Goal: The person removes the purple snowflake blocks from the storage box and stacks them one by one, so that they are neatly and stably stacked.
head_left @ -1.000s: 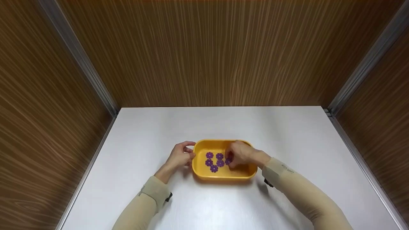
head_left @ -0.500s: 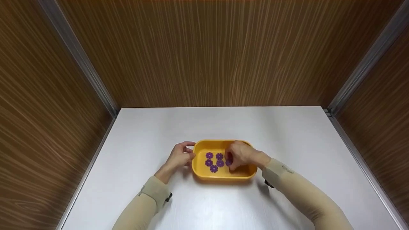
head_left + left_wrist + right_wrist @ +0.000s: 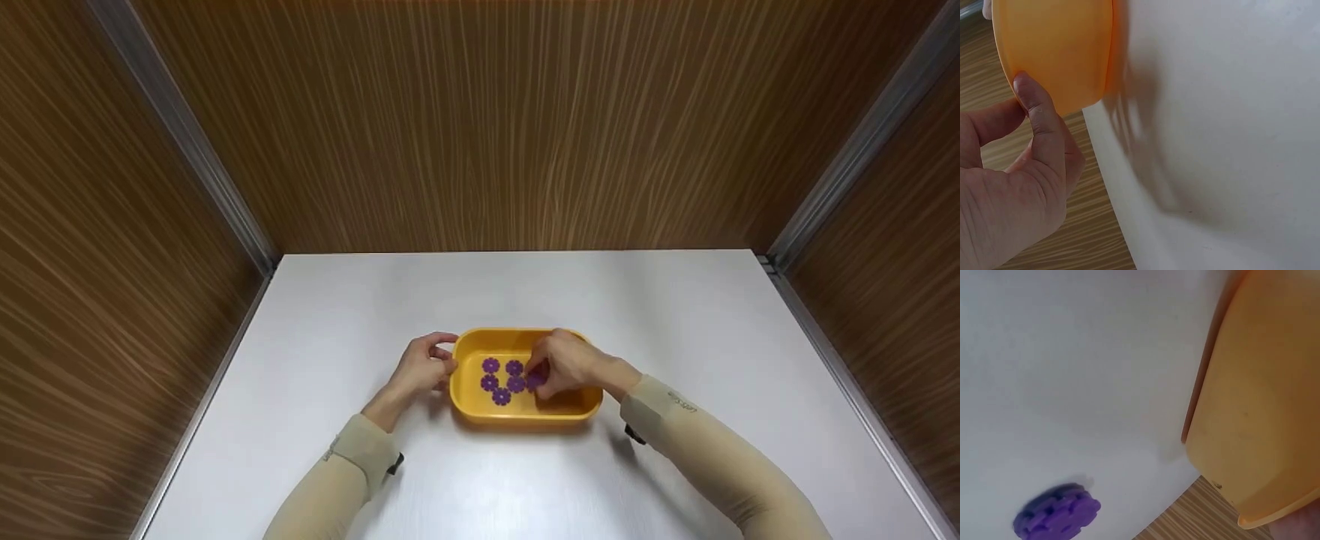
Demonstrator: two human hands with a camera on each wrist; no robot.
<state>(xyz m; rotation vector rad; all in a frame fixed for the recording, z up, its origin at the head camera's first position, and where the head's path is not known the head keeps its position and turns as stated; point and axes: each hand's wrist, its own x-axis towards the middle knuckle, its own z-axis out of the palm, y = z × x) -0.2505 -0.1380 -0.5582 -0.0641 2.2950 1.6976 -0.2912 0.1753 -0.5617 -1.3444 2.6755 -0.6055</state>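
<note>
A yellow plastic basin (image 3: 472,401) stands on the white table, and several purple notched plastic discs (image 3: 501,396) lie flat on the left part of its floor. My left hand (image 3: 421,366) holds the basin's left end; in the left wrist view its thumb (image 3: 1039,107) lies against the outer wall, right at the rim. Inside the basin my right hand (image 3: 568,361) pinches another purple disc (image 3: 535,380), partly covered by the fingers, beside the loose ones. In the right wrist view the basin wall (image 3: 1264,394) hides nearly all of that hand.
Purple notched pieces (image 3: 1061,514) sit on the table outside the basin in the right wrist view, out of sight in the head view. Wood-grain panels (image 3: 480,127) with metal edge strips (image 3: 202,142) enclose the table (image 3: 480,289) at the back and both sides.
My right hand has turned a little over the same spot, and the purple disc in its fingers has tilted slightly. The left hand and the basin have barely moved.
</note>
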